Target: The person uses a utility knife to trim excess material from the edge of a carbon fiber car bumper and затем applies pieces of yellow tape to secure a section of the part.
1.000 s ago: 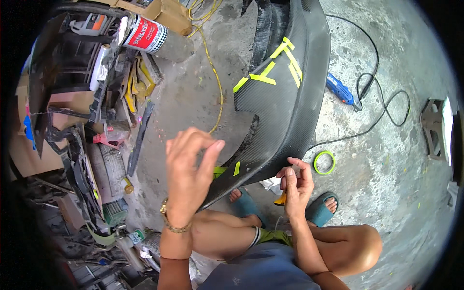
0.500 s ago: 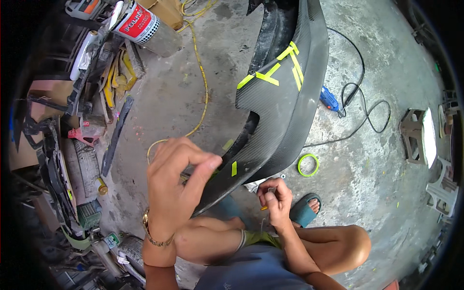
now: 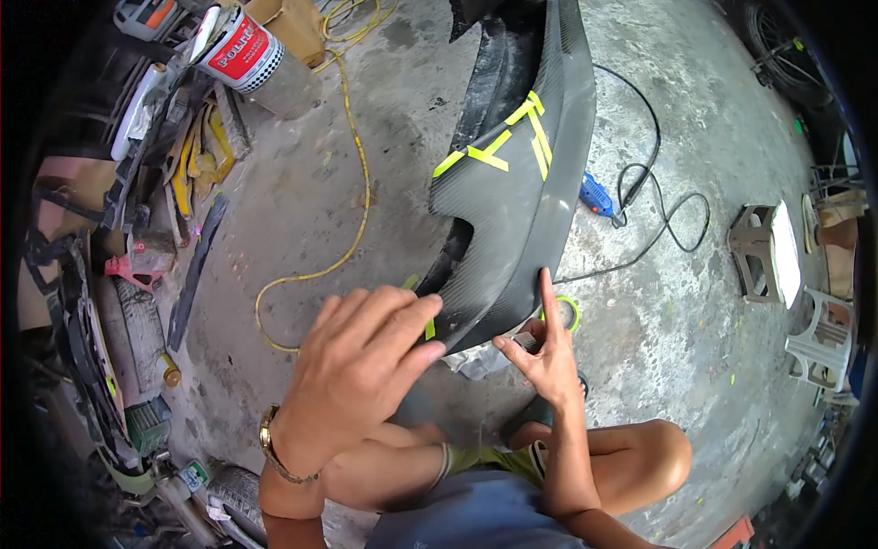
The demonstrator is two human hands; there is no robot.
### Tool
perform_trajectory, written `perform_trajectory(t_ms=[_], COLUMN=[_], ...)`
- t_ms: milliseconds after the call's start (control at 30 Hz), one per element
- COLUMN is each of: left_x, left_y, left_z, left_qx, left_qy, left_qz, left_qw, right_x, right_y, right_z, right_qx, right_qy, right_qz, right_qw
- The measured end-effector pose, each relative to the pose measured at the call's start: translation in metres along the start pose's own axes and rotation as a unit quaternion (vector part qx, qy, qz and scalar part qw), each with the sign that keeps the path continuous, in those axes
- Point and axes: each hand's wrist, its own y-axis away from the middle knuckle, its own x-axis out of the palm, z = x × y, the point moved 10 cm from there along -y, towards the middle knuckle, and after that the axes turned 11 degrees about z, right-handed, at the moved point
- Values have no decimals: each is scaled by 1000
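A long dark carbon-fibre panel, curved like a vehicle body part, lies on the floor with its tapered end toward me. Strips of neon-yellow tape cross its middle. One more short strip shows between the finger and thumb of my left hand, which is open over the panel's near left edge. My right hand is at the near right edge, its index finger stretched along the panel and thumb apart. Its other fingers curl beside something small and grey that I cannot make out. Crumpled whitish material lies under the near end.
A neon-green tape roll lies partly behind my right hand. Right of the panel is a blue corded power tool. A yellow hose curves across the left floor. Stools, a tin and piled parts flank the space.
My right hand has risen to the panel, its index finger now extended. My left hand has shifted right and lower, its pinch opened over the edge. The view has shifted slightly.
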Motion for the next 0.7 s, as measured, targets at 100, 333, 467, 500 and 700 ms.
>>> perform_trajectory(t_ms=[100, 333, 467, 500, 700], left_x=[-13, -12, -17, -21, 14], left_y=[6, 10, 15, 20, 32], left_z=[0, -5, -12, -15, -34], left_qx=[33, 41, 83, 99, 119], left_qy=[-30, -8, -15, -18, 77], left_qz=[-48, -27, -62, -85, 32], left_qw=[998, 999, 995, 991, 989], right_x=[10, 122, 146, 136, 102], right_y=[-3, 51, 71, 64, 66], right_z=[2, -18, -2, 8, 31], right_qx=[4, -30, -21, -15, -60], right_qy=[140, 352, 107, 76, -108], right_qz=[89, 325, 449, 442, 366], right_qw=[986, 877, 887, 893, 923])
